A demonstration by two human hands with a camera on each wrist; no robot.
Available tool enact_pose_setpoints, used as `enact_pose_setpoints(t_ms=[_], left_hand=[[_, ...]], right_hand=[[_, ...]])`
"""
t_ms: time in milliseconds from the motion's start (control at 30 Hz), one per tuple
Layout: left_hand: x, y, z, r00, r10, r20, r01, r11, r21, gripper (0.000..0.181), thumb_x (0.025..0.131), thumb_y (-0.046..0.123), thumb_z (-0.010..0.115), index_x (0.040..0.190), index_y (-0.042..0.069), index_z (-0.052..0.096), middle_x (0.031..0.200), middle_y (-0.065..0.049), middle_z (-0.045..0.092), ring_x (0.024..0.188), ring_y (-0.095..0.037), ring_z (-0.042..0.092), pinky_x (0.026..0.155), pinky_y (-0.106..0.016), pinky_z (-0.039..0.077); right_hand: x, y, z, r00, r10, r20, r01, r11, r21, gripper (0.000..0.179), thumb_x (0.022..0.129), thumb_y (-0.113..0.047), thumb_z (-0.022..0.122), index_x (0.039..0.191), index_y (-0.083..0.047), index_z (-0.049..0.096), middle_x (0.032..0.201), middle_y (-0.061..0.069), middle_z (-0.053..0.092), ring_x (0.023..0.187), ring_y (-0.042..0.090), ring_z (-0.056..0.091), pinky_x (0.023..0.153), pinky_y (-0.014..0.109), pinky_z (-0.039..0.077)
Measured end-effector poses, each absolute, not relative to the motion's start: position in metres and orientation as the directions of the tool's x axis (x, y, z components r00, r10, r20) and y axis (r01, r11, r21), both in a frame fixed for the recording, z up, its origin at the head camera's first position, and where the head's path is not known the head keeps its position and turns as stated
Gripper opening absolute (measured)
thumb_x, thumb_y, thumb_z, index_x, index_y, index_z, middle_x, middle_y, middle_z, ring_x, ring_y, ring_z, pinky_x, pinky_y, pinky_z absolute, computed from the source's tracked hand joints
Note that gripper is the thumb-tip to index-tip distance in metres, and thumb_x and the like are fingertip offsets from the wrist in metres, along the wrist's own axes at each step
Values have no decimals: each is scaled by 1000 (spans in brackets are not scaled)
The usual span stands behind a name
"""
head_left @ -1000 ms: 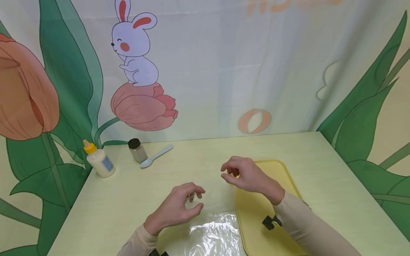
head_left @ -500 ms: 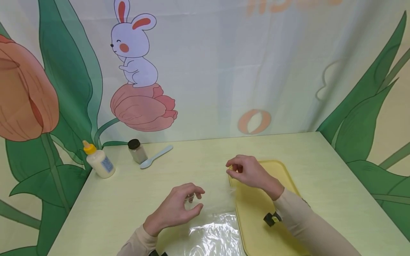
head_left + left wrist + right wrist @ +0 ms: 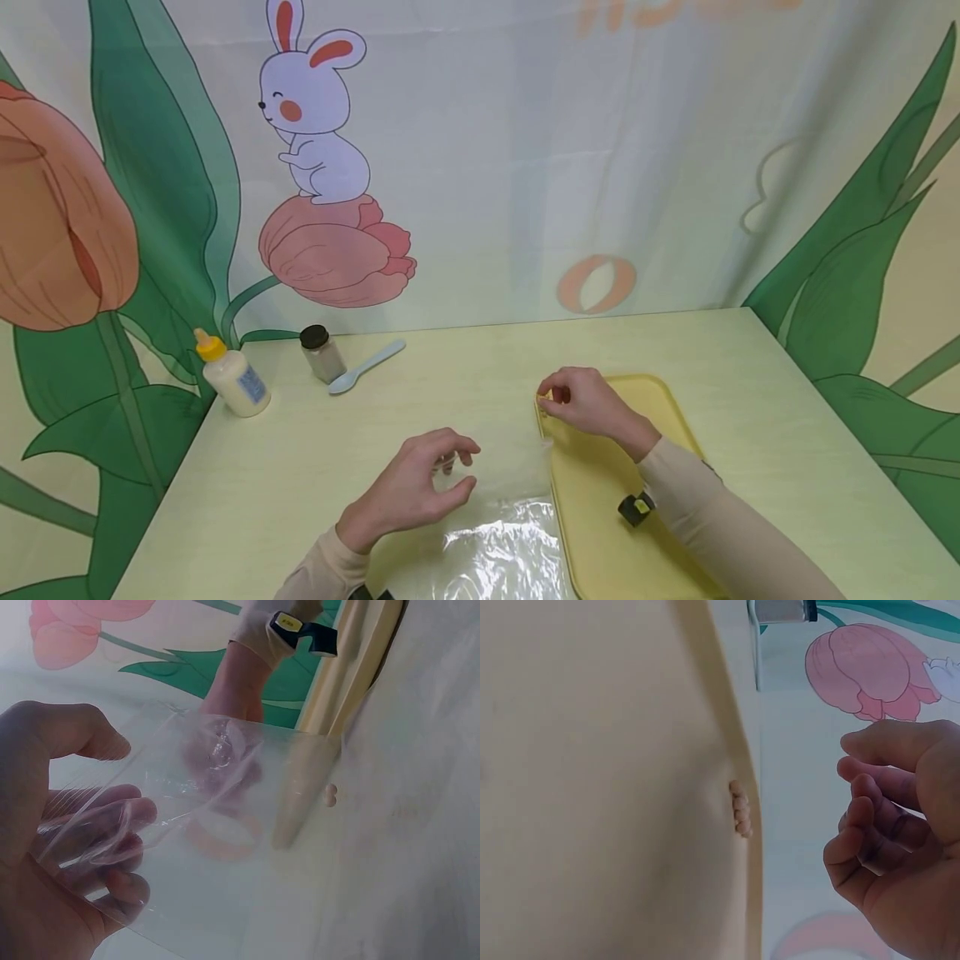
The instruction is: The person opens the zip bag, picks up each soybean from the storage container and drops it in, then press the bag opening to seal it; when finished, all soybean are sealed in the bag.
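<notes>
My left hand (image 3: 416, 483) is over the table, fingers curled around the edge of a clear plastic bag (image 3: 217, 772). In the left wrist view its fingers show behind the film. My right hand (image 3: 588, 404) hovers at the far left corner of a yellow tray (image 3: 622, 475), thumb and forefinger close together. The right wrist view shows nothing between its fingertips. Several small beige round pieces (image 3: 740, 810), bean-like, lie in a row inside the tray's rim. Two more beige pieces (image 3: 331, 795) appear beyond the bag's edge; whether they are inside it I cannot tell.
Shiny clear plastic (image 3: 502, 550) lies on the table left of the tray. At the back left stand a glue bottle (image 3: 237, 383) with a yellow cap and a jar (image 3: 324, 358) with a black lid. Beside the jar lies a pale blue spoon (image 3: 367, 367).
My right hand has moved slightly right to the tray's far left corner, and its thumb and forefinger have come closer together. The left hand with the bag has stayed in place.
</notes>
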State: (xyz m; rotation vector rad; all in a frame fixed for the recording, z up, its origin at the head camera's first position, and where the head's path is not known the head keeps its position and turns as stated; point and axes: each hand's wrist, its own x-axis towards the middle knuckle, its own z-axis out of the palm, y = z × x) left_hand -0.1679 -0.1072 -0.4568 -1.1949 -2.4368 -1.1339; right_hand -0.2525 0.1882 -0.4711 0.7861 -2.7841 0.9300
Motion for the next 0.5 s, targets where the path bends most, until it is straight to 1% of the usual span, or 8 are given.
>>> enact_pose_setpoints(t_ms=[233, 400, 500], left_hand=[[-167, -107, -456, -660, 588, 468, 738, 386, 554, 29, 78, 12, 74, 106, 11, 67, 86, 7, 63, 69, -4, 52, 65, -20, 48], [-167, -107, -457, -659, 591, 466, 737, 382, 558, 29, 78, 12, 74, 106, 11, 67, 86, 7, 63, 69, -5, 52, 64, -20, 48], [-167, -107, -457, -656, 593, 468, 739, 377, 558, 29, 78, 12, 74, 106, 11, 66, 86, 5, 64, 69, -8, 53, 64, -21, 48]], right_hand=[[-259, 190, -483, -870, -441, 221, -487, 699, -524, 8, 84, -13, 73, 89, -8, 74, 65, -7, 53, 59, 6, 44, 55, 21, 38], [-262, 189, -486, -869, -452, 202, -488, 713, -503, 7, 83, -13, 72, 87, -8, 74, 65, -7, 56, 61, 6, 46, 58, 22, 40], [-264, 189, -490, -865, -461, 199, -496, 726, -477, 5, 83, -13, 71, 84, -9, 74, 65, -9, 57, 62, 5, 47, 60, 22, 41]])
